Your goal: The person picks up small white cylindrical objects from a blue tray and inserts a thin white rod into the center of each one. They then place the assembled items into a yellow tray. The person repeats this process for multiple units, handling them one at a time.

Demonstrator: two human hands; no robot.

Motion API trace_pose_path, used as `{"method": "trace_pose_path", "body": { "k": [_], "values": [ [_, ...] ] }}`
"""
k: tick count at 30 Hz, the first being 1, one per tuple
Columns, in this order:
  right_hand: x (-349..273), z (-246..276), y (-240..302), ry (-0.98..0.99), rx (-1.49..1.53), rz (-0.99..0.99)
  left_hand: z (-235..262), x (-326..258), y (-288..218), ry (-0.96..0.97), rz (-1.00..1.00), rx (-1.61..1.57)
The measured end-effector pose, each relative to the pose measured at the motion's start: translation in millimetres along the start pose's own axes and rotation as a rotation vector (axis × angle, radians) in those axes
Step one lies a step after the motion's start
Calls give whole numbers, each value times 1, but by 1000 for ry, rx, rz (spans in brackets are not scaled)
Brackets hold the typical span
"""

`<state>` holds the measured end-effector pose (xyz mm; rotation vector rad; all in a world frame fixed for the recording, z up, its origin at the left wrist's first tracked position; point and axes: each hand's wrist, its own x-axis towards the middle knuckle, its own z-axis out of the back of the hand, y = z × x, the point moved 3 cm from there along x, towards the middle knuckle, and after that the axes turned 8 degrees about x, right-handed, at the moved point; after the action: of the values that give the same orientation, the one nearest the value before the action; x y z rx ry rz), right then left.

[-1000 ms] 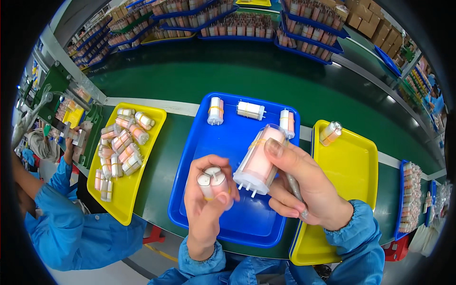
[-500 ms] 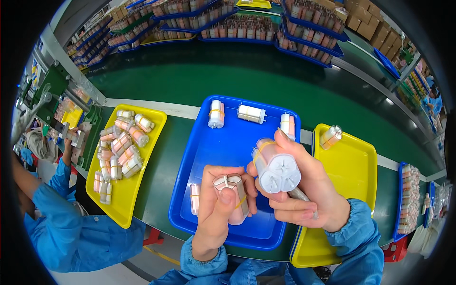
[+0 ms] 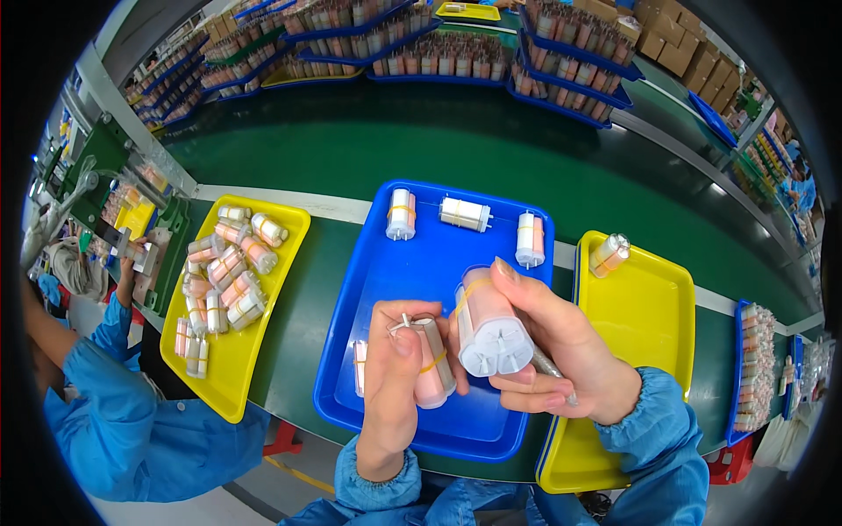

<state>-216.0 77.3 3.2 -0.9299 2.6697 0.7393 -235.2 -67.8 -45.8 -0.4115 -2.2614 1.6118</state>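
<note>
My left hand (image 3: pixel 391 399) is closed around a bundle of pink and white cylinders (image 3: pixel 431 386) with a yellow band. A thin, pale, branched piece (image 3: pixel 405 323) shows by its thumb; whether it is attached to the bundle I cannot tell. In my right hand (image 3: pixel 579 355) is a similar banded bundle (image 3: pixel 484 307), its translucent, lobed end cap (image 3: pixel 496 352) facing me. A slim grey rod-like tool (image 3: pixel 556 375) lies under the fingers of that hand. Both bundles are held above a blue tray (image 3: pixel 386 272), close to each other.
Three banded bundles stand or lie along the blue tray's far side; another is partly hidden beside my left hand. A yellow tray (image 3: pixel 285 254) at left holds several bundles. The right yellow tray (image 3: pixel 649 324) holds one bundle (image 3: pixel 610 256). A co-worker's blue sleeve (image 3: pixel 110 377) is at left.
The right-hand bundle has moved slightly left and down, its capped end tipping downward. The left-hand bundle has turned, showing more of its side, and the pale branched piece now stands out by the thumb.
</note>
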Motion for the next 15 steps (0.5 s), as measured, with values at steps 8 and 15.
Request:
{"method": "trace_pose_path", "body": {
  "k": [8, 15],
  "values": [
    [1, 0, 0, -35, 85, -31, -4, -1, 1, 42, -9, 51],
    [-21, -5, 24, -100, -272, 167, 0, 1, 2, 1, 39, -33]
  ]
}}
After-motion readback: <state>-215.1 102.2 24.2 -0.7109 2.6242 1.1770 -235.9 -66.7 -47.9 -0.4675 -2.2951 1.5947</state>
